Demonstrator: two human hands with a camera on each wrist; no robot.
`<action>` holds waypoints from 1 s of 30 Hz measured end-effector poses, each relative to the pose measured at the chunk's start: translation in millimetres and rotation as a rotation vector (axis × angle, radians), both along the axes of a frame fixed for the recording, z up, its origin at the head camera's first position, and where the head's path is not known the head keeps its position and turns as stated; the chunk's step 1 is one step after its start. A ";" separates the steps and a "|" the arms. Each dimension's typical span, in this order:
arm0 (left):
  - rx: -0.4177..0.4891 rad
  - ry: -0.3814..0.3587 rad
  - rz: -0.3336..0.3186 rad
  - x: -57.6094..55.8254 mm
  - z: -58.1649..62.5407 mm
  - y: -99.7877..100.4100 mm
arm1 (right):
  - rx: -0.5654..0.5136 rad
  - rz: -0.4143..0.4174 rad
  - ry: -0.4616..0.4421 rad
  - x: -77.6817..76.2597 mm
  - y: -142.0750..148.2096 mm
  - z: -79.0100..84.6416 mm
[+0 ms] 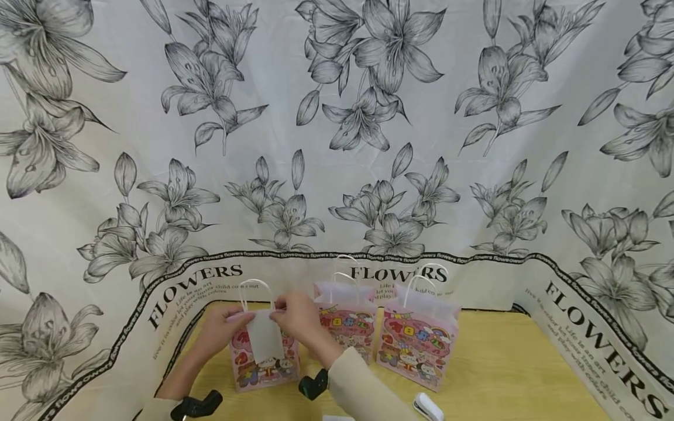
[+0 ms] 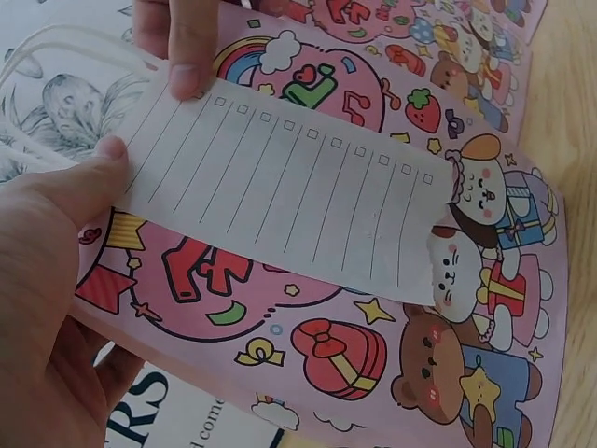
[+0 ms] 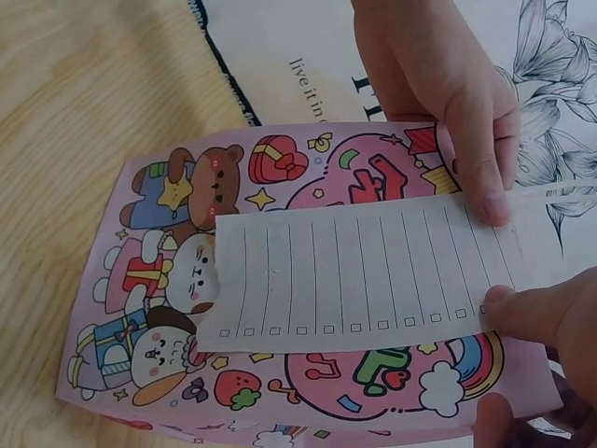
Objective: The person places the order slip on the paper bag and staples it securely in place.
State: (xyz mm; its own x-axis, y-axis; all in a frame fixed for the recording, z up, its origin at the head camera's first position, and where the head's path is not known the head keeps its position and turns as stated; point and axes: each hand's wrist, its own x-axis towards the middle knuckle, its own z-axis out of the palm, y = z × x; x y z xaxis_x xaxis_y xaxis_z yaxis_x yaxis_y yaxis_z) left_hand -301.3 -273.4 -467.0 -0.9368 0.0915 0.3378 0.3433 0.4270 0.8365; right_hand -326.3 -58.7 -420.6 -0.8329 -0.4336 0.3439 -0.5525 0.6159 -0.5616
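Observation:
A pink cartoon-printed gift bag (image 1: 247,365) stands at the left with its white handles up. Against its front lies a white sheet of lined checklist paper (image 1: 263,338), printed with small boxes and torn along its lower edge (image 2: 431,266). My left hand (image 1: 220,327) pinches the sheet's upper left corner at the bag's rim, thumb in front. At the upper right corner, my right hand (image 1: 299,316) does the same, its thumb (image 3: 504,306) pressed on the paper. The other fingers are partly hidden behind the bag's front.
Two matching gift bags, one in the middle (image 1: 347,327) and one to its right (image 1: 413,351), stand beside it on the yellow wood-grain table (image 1: 505,374). A white stapler (image 1: 428,407) lies near the front edge. Behind hangs a flower-printed cloth (image 1: 284,134).

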 end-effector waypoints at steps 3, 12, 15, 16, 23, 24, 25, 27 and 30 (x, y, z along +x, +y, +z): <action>0.025 0.010 0.004 3.4 0.4 4.7 | -0.004 -0.016 0.015 2.6 1.5 -0.5; -0.072 0.086 0.063 2.1 -3.9 13.4 | 0.048 -0.077 0.004 -0.5 4.1 -1.0; -0.086 0.097 0.097 7.7 -12.5 13.0 | 0.071 -0.070 -0.016 2.3 2.1 -6.8; -0.086 0.101 0.106 7.8 -13.2 12.9 | 0.071 -0.065 -0.023 2.4 1.8 -7.1; -0.018 0.043 0.078 1.7 -12.7 11.9 | 0.071 -0.110 0.009 0.3 6.2 -3.9; -0.007 0.021 0.078 2.2 -13.4 11.6 | 0.081 -0.117 0.018 0.9 6.9 -4.0; 0.011 -0.003 0.080 3.2 -14.4 11.1 | 0.089 -0.121 0.032 1.6 7.2 -4.7; 0.051 -0.046 0.099 5.7 -16.9 10.0 | 0.095 -0.127 0.063 4.2 6.5 -7.1; 0.114 -0.074 0.121 8.8 -20.8 9.6 | 0.104 -0.164 0.138 9.2 4.3 -11.5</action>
